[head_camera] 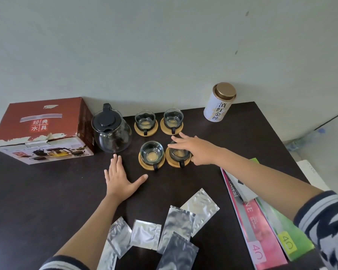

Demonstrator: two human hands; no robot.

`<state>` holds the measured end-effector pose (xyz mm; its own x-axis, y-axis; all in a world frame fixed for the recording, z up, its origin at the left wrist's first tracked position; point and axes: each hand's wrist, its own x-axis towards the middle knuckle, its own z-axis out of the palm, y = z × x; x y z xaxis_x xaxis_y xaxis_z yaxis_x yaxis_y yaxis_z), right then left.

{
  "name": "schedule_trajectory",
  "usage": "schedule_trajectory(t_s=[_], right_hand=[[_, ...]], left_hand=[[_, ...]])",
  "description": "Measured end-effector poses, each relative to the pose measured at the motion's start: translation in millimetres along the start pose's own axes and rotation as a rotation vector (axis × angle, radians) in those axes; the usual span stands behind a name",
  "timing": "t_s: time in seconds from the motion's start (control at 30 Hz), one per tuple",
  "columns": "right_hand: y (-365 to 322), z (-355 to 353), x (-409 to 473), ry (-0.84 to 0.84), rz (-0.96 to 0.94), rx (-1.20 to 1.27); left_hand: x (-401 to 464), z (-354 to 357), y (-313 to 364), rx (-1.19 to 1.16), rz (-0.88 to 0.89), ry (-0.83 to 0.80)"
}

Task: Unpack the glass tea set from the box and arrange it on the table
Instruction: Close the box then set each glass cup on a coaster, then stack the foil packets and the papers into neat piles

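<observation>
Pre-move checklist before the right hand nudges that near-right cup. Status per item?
1. All four cups on coasters: ok. Far-left cup, far-right cup, near-left cup and near-right cup each sit on a wooden coaster.
2. Right hand at target: ok, fingers straight over the near-right cup; actual contact cannot tell.
3. Left hand out of the way: ok, flat on the table, apart from the cups.
4. Teapot unpacked and upright, lid on: ok, between the box and the cups.
5. Cup handles aligned: cannot tell; the hand hides part of the near-right cup.
6. Box empty: cannot tell, it looks closed.
</observation>
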<state>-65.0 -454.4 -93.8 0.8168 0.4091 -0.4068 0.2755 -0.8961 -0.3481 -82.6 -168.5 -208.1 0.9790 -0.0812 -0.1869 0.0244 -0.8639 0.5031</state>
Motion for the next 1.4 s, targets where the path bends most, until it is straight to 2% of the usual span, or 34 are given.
schedule_trajectory(t_s=[0.07, 0.2, 0.33, 0.43, 0.67, 0.77, 0.93, 1.1, 1.23, 1.4], right_hand=[[3, -3, -13, 0.062, 0.017, 0.01], [19, -19, -37, 0.216, 0.08, 0.043], [45, -47, -56, 0.327, 0.12, 0.056], [73, -68, -60, 0.439, 0.161, 0.105], [146, -99, -56, 0.616, 0.239, 0.269], [174, -105, -51, 0.656, 0.242, 0.335], [201, -115, -26, 0.711, 0.24, 0.364], [206, -125, 4, 0.586, 0.287, 0.267], [204, -128, 19, 0.582, 0.324, 0.168], [203, -130, 23, 0.554, 0.329, 0.155]], left_hand=[[-9, -4, 3, -0.065, 0.017, 0.034], [-25, -4, 29, -0.061, 0.145, 0.212], [-13, -6, 93, -0.116, 0.275, 0.346], [5, -4, 156, -0.173, 0.351, 0.381], [40, 39, 276, -0.247, 0.335, 0.269], [58, 62, 302, -0.264, 0.287, 0.225], [95, 84, 319, -0.352, 0.109, 0.144], [132, 101, 331, -0.454, 0.008, 0.042], [156, 107, 337, -0.547, -0.013, 0.022], [168, 113, 337, -0.51, 0.008, 0.025]])
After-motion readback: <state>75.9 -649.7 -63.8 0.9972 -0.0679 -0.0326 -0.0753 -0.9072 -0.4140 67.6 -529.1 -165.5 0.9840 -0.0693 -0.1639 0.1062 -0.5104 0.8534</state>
